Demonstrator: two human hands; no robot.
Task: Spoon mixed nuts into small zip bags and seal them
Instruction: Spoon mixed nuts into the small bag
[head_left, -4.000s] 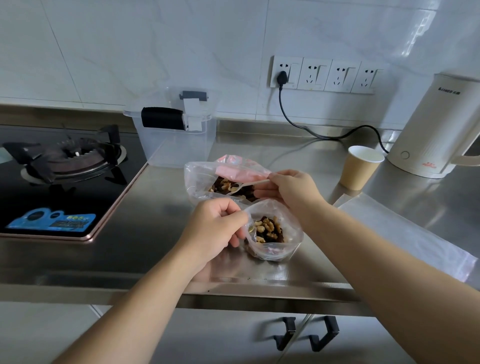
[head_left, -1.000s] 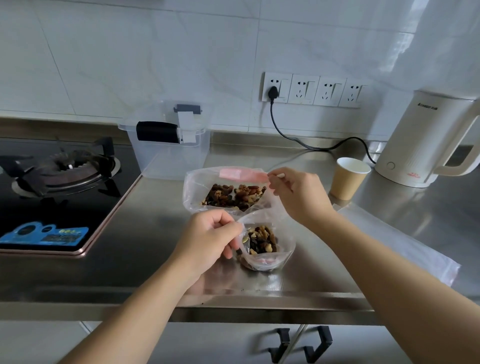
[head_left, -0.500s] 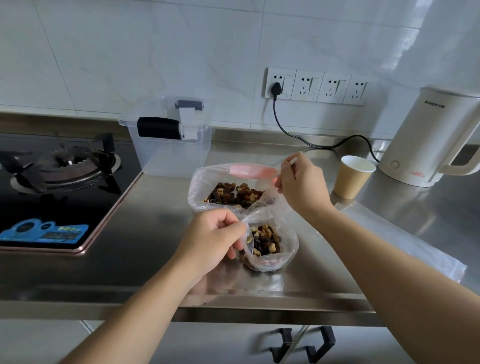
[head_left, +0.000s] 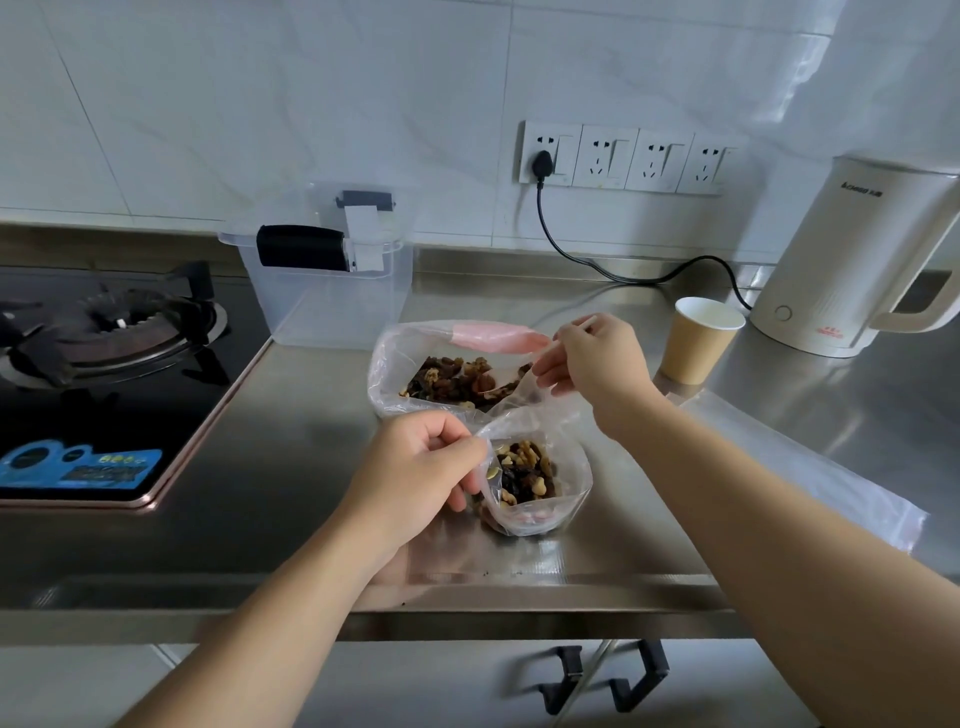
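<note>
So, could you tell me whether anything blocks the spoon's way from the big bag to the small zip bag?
Nothing visible does: the small zip bag sits just in front of the big bag, its mouth held open by the left hand.

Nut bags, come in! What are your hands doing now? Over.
Left hand pinches small bag open. Right hand holds spoon in big bag. Small bag part filled, unsealed. Nothing blocking.

Brushed steel counter (head_left: 322, 447), clear plastic bags (head_left: 571, 499)
</note>
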